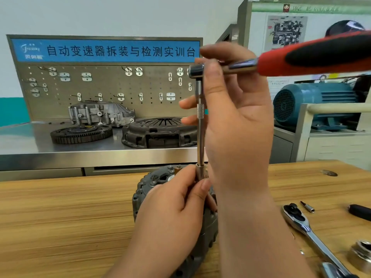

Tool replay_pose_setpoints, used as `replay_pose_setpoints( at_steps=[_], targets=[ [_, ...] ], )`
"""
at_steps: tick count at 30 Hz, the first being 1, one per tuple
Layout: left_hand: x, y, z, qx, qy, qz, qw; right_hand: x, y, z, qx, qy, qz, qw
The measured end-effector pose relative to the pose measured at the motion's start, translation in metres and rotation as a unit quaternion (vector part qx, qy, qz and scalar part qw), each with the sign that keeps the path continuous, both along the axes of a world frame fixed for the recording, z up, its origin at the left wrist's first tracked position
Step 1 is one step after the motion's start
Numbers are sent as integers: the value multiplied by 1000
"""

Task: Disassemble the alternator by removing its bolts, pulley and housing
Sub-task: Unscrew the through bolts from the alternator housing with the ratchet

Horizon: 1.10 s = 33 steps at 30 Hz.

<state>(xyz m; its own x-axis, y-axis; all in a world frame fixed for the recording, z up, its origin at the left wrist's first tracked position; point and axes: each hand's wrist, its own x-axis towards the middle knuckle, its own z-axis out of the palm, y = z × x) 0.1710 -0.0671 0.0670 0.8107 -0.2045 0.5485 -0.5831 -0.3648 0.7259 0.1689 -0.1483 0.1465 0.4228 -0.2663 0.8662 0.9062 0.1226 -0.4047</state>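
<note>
The grey alternator [148, 183] stands on the wooden table [60, 217], mostly hidden behind my hands. A ratchet with a red and black handle [313, 55] carries a long steel extension bar [200, 127] that runs straight down to a socket [200, 171] on top of the alternator. My left hand [170, 213] pinches the socket between thumb and fingers. My right hand [230, 117] is curled round the upper extension bar and ratchet head. Whatever the socket sits on is hidden.
A second chrome ratchet [305, 227], a small bit [307, 206], a black handle [359, 211] and a metal pulley-like part [361, 255] lie on the table at right. Behind stand a steel bench with clutch parts [158, 133], a pegboard [110, 87] and a blue motor [313, 103].
</note>
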Motion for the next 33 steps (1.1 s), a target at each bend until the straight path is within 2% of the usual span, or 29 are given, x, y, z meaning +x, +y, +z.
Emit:
replay_pose_setpoints(
  at_steps=[2, 4, 9, 11, 14, 17, 19, 22, 28, 30, 33],
  targets=[
    [1, 0, -1, -1, 5, 2, 1000, 0, 1, -1, -16, -23, -35, 999],
    [0, 2, -2, -2, 5, -6, 1000, 0, 4, -1, -6, -2, -9, 1000],
    [-4, 4, -1, 18, -13, -32, 999, 2, 1, 2, 79, 95, 185, 975],
    [-3, 4, 0, 32, -20, -20, 999, 3, -2, 3, 90, 108, 223, 965],
    [0, 2, 1, 27, -15, -8, 999, 2, -3, 1, 89, 88, 190, 974],
    [2, 0, 0, 11, -7, -10, 1000, 2, -3, 0, 32, 29, 63, 997],
    [2, 0, -2, 4, -10, -11, 1000, 2, -1, -1, 10, 6, 21, 1000],
    [1, 1, -4, -3, -21, -18, 1000, 1, 3, -1, 15, 26, 57, 998],
    [-2, 4, -3, 21, -37, -16, 999, 2, 0, 0, 99, 92, 198, 971],
    [-1, 4, -3, 20, -31, -12, 999, 2, -1, 0, 95, 83, 188, 974],
    [1, 2, -1, 10, -16, -11, 1000, 1, -2, 0, 58, 41, 109, 992]
  ],
)
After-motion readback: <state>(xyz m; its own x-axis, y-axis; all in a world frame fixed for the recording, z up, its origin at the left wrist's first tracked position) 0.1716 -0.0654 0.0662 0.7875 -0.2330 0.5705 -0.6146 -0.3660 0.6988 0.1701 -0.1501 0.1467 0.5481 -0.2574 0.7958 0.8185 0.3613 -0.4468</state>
